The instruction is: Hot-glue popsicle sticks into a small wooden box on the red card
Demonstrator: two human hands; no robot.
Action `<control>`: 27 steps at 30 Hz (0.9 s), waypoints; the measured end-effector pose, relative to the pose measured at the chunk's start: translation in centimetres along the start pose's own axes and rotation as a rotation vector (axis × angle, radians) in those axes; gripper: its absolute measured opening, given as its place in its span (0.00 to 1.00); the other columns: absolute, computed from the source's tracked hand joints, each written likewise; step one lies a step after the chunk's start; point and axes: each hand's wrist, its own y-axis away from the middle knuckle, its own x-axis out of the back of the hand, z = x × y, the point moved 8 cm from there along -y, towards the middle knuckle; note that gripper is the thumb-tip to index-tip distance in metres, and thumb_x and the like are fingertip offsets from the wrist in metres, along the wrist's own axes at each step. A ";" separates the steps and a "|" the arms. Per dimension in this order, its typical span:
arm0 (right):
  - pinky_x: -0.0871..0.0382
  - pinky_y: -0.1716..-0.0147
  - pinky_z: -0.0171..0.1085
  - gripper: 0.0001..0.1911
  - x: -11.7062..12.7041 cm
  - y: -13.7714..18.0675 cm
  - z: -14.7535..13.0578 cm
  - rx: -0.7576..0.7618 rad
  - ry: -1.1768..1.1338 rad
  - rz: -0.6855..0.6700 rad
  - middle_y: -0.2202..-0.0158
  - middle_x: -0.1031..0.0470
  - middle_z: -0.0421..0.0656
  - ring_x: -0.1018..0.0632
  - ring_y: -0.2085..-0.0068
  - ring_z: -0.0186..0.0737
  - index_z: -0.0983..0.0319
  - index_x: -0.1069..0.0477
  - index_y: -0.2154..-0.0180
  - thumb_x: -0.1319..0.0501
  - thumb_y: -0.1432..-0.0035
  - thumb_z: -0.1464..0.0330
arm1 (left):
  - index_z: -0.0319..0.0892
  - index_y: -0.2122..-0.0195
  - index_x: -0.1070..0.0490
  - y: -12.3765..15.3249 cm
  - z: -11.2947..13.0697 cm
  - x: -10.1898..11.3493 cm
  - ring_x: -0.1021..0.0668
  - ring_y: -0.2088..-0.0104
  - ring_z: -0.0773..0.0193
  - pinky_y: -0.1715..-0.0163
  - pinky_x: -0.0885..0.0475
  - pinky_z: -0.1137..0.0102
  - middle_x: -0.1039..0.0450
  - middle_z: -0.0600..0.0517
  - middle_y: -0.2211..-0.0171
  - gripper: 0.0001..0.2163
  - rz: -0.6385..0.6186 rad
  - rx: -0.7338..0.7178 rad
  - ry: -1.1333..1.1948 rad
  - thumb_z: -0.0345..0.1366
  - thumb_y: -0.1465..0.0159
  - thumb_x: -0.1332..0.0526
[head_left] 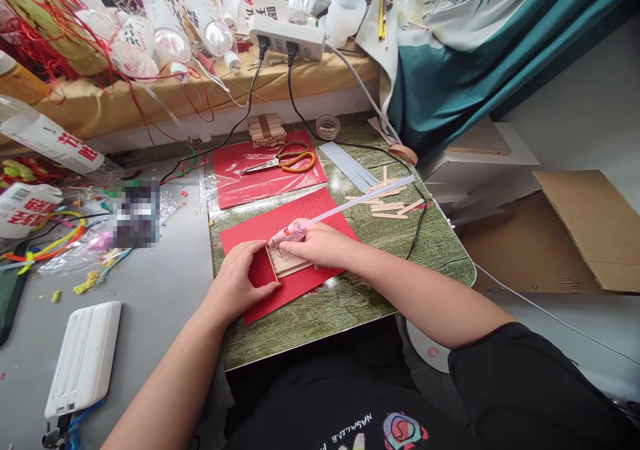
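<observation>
A pink hot glue gun (pixel 295 232) is in my right hand (pixel 323 242), its nozzle pointing left. A long translucent glue stick (pixel 360 201) runs out of its back end to the upper right. Below the nozzle, a small panel of wooden craft sticks (pixel 293 265) lies on a red sheet (pixel 265 300). My left hand (pixel 240 277) pinches a craft stick (pixel 271 263) along the panel's left edge, thumb at the near end and fingers at the far end. My right hand covers part of the panel.
Scissors (pixel 287 161) and a bundle of craft sticks (pixel 267 130) lie on another red pack (pixel 235 193). Loose craft sticks (pixel 390 207) and glue sticks (pixel 349 165) sit at right. Black cords hang from a power strip (pixel 287 37). A power bank (pixel 85 353) is left, a cardboard box (pixel 525 250) right.
</observation>
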 end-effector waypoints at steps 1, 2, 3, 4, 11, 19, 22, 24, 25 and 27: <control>0.31 0.53 0.36 0.14 0.0 0.0 0.0 0.001 0.008 0.003 0.55 0.23 0.40 0.22 0.53 0.42 0.53 0.19 0.54 0.39 0.32 0.56 | 0.52 0.31 0.41 0.0 0.0 0.0 0.29 0.34 0.43 0.34 0.31 0.47 0.31 0.45 0.35 0.38 0.001 0.000 0.000 0.48 0.39 0.27; 0.31 0.53 0.36 0.14 0.1 0.0 0.0 -0.001 0.017 0.009 0.55 0.22 0.40 0.22 0.53 0.42 0.53 0.18 0.55 0.38 0.32 0.55 | 0.52 0.31 0.41 0.0 0.0 0.0 0.29 0.34 0.43 0.34 0.31 0.47 0.31 0.45 0.35 0.38 0.002 0.000 0.002 0.47 0.39 0.27; 0.31 0.55 0.36 0.14 0.2 0.1 0.0 -0.009 0.023 0.016 0.55 0.22 0.40 0.22 0.53 0.43 0.53 0.18 0.55 0.38 0.33 0.55 | 0.52 0.31 0.41 0.0 0.0 0.0 0.29 0.34 0.43 0.34 0.31 0.47 0.31 0.45 0.35 0.38 0.000 0.001 0.003 0.47 0.39 0.27; 0.30 0.57 0.37 0.14 0.3 0.1 0.1 -0.026 0.023 0.022 0.56 0.22 0.40 0.21 0.55 0.42 0.53 0.18 0.55 0.38 0.33 0.54 | 0.52 0.30 0.41 0.0 -0.1 0.0 0.29 0.34 0.44 0.34 0.31 0.47 0.31 0.45 0.35 0.38 -0.002 0.003 0.005 0.47 0.39 0.26; 0.32 0.78 0.36 0.21 -0.6 0.6 1.3 -0.227 -0.073 -0.105 0.75 0.29 0.36 0.27 0.77 0.38 0.48 0.20 0.48 0.39 0.34 0.47 | 0.52 0.31 0.41 0.1 -0.2 0.0 0.29 0.34 0.42 0.35 0.31 0.46 0.31 0.44 0.35 0.39 -0.002 0.012 0.010 0.48 0.39 0.26; 0.31 0.76 0.37 0.20 -0.7 0.5 1.4 -0.240 -0.078 -0.084 0.75 0.28 0.36 0.27 0.77 0.38 0.50 0.20 0.50 0.39 0.35 0.49 | 0.51 0.30 0.41 0.2 -0.3 -0.1 0.29 0.33 0.44 0.33 0.32 0.47 0.32 0.45 0.34 0.39 0.003 0.007 0.008 0.47 0.40 0.26; 0.30 0.70 0.37 0.16 -0.5 0.4 0.7 -0.172 -0.052 -0.057 0.70 0.27 0.36 0.27 0.73 0.37 0.51 0.19 0.54 0.39 0.34 0.52 | 0.51 0.30 0.41 0.1 -0.2 -0.1 0.29 0.33 0.44 0.33 0.31 0.48 0.31 0.45 0.34 0.39 0.002 0.001 0.005 0.47 0.40 0.26; 0.30 0.65 0.37 0.14 -0.4 0.3 0.3 -0.132 -0.044 -0.043 0.69 0.27 0.36 0.26 0.68 0.38 0.52 0.20 0.56 0.39 0.35 0.53 | 0.51 0.31 0.41 0.1 -0.2 0.0 0.29 0.34 0.44 0.34 0.31 0.48 0.31 0.45 0.34 0.39 0.005 -0.003 0.004 0.47 0.40 0.26; 0.30 0.63 0.37 0.14 -0.4 0.2 0.2 -0.115 -0.045 -0.041 0.68 0.27 0.36 0.26 0.66 0.39 0.53 0.20 0.56 0.39 0.35 0.54 | 0.51 0.31 0.41 0.1 -0.1 0.0 0.29 0.34 0.44 0.34 0.31 0.48 0.31 0.45 0.34 0.39 0.005 -0.004 0.005 0.47 0.40 0.26; 0.30 0.58 0.37 0.12 -0.6 0.1 0.1 -0.075 -0.056 -0.047 0.66 0.26 0.35 0.25 0.62 0.39 0.53 0.20 0.55 0.39 0.34 0.57 | 0.51 0.30 0.41 0.1 -0.1 0.0 0.29 0.34 0.44 0.34 0.31 0.48 0.31 0.45 0.34 0.39 0.006 -0.004 0.006 0.47 0.39 0.26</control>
